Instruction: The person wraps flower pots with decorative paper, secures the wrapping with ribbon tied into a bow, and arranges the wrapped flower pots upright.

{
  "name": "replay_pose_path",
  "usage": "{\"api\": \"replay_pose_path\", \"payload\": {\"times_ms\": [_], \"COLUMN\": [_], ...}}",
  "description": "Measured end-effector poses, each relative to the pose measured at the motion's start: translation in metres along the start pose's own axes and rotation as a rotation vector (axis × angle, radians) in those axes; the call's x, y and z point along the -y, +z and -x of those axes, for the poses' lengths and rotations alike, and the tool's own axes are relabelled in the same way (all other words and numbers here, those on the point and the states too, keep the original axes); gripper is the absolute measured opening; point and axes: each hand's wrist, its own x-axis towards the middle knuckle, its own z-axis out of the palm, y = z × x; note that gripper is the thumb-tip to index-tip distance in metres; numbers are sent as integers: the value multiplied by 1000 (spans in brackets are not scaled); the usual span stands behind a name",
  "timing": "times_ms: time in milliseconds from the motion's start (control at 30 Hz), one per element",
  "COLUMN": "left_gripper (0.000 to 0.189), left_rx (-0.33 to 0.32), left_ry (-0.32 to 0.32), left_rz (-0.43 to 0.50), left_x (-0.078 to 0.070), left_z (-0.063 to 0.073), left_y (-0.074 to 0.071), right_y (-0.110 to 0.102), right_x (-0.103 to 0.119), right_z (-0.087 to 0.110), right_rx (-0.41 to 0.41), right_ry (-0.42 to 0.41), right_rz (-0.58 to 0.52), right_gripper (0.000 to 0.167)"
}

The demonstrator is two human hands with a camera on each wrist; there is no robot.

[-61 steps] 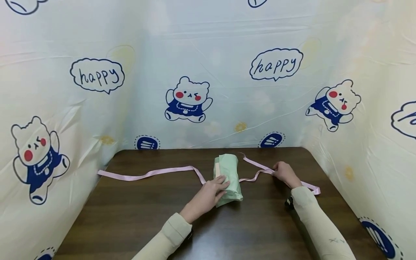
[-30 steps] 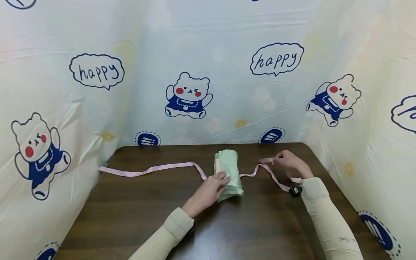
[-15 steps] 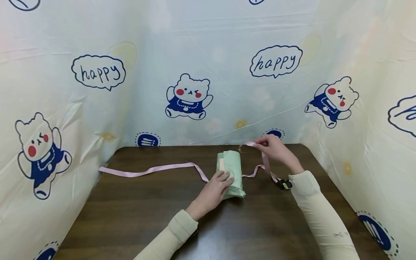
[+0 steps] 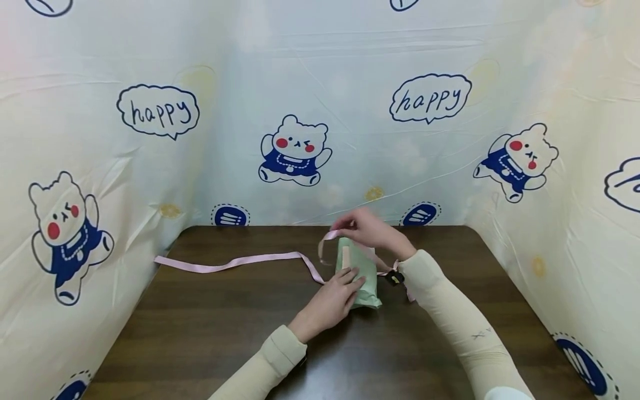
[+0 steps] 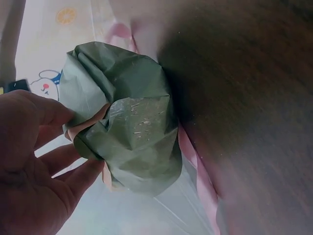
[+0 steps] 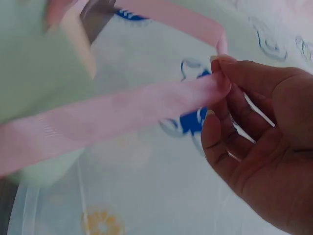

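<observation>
A soft package in green paper (image 4: 369,278) lies on the dark wooden table (image 4: 225,333), a beige strip (image 4: 346,257) along its top. My left hand (image 4: 327,305) holds it from above. In the left wrist view, the thumb and fingers press into the crumpled paper (image 5: 142,166) on either side of the strip. A pink ribbon (image 4: 250,259) passes under the package. My right hand (image 4: 367,229) pinches its right length between thumb and fingers, raised above the package's far end. The right wrist view shows this ribbon (image 6: 122,111) looped through the fingertips.
The ribbon's left length stretches in a loose wave to the table's left edge. A pale printed curtain (image 4: 350,111) encloses the back and sides of the table. A small black device (image 4: 395,277) sits at the right wrist.
My right hand has lifted the ribbon off the table and carried it leftward over the package's far end. My left hand has stayed on the package, shifting slightly right in view.
</observation>
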Motion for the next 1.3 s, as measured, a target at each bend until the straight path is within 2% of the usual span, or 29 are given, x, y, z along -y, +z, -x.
{"api": "replay_pose_path", "payload": {"times_ms": [133,233,367,467,567,667,800,867,967,1067,1167,1300], "left_gripper": [38,36,36,37,37,36,36,37,35,31,28,25], "left_rx": [-26,-55,-87,-103,-112,-125,-149,-148,-134,-122,-137,-161], "left_ry": [15,36,67,73,66,55,24,-1,-62,-141,-191,-189], "left_rz": [-22,-24,-47,-81,-77,-11,124,202,300,386,458,495], "left_x": [1,2,3,3,4,6,9,12,16,20,24,32], "left_z": [-1,-1,-1,-2,-2,-3,-4,-3,0,2,2,1], "left_y": [4,5,4,4,5,7,6,4,2,0,-1,-1], "right_y": [13,17,13,10,10,15,25,31,44,57,70,83], "right_x": [13,15,0,-19,-35,-45,-40,-31,-20,-11,-3,5], "right_z": [-12,-11,4,22,42,62,84,92,101,105,105,101], "right_rx": [87,141,166,166,146,98,38,26,11,-23,-69,-125], "right_ry": [-81,-102,-41,40,99,126,132,126,126,152,189,227], "right_rz": [-38,-42,-17,7,6,-25,-75,-82,-56,12,132,310], "right_gripper": [20,25,25,20,17,13,7,10,25,43,53,54]}}
